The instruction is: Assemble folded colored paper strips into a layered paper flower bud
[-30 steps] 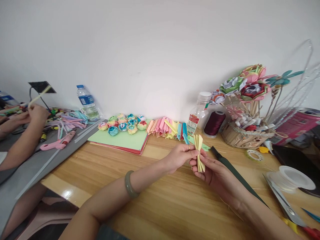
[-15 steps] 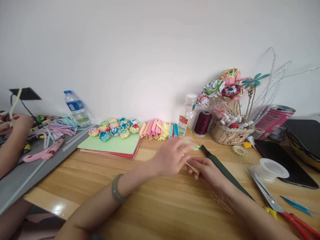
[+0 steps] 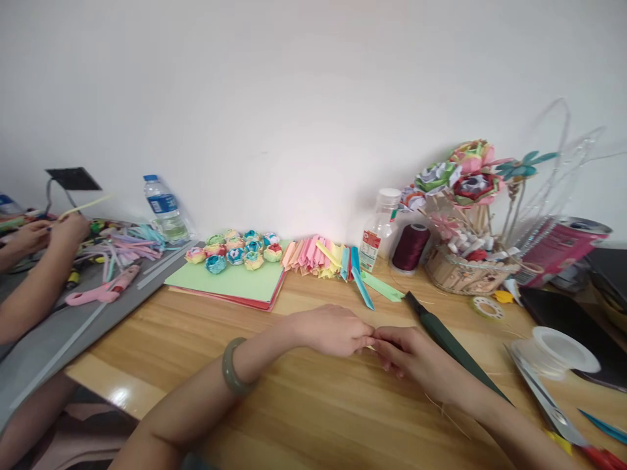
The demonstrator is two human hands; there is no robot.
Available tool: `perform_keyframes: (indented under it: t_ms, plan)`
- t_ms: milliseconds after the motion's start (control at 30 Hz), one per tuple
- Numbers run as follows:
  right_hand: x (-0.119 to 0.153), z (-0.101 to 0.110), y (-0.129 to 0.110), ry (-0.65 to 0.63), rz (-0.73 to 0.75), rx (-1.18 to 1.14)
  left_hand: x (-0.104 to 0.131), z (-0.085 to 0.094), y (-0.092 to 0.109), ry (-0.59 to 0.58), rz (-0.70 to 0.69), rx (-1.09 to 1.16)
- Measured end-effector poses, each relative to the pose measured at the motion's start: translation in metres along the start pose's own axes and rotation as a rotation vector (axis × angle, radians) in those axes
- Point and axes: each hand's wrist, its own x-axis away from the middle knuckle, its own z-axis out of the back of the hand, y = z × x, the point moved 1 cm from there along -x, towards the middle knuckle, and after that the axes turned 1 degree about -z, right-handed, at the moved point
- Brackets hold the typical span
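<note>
At far left, a co-worker's hand (image 3: 72, 228) holds a thin yellow strip (image 3: 88, 205). The glue gun (image 3: 110, 289) lies below the bottle (image 3: 167, 210). Paper flowers (image 3: 236, 254) rest on stacked sheets (image 3: 230, 284); folded strips (image 3: 313, 254) lie just beside the stack. Nearer the viewer, the left hand (image 3: 333, 329) pinches a pale piece (image 3: 370, 348), located between the two hands' fingertips above the table (image 3: 304, 398) and mostly hidden. The right hand (image 3: 411, 358) pinches the same piece from the opposite side. Behind it stand the jar (image 3: 378, 235) and thread spool (image 3: 410, 249). Rightward are the basket (image 3: 473, 275), scissors (image 3: 543, 391) and white reel (image 3: 565, 350).
</note>
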Motion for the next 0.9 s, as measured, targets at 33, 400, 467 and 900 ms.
perform_keyframes:
  t_ms: [33,400,467,900]
  plan:
    - [0.0,0.002,0.0,0.002,0.055,0.079,0.0,0.001,0.0,-0.011,-0.004,0.012]
    - [-0.006,0.006,0.012,0.115,0.196,0.166,-0.001,-0.004,0.006,0.087,-0.025,-0.176]
    - [-0.007,0.006,0.015,0.107,0.188,0.225,-0.002,-0.003,0.005,0.113,-0.053,-0.16]
    - [-0.006,0.029,-0.001,0.323,0.001,-0.425,-0.017,-0.008,-0.028,0.238,0.025,1.121]
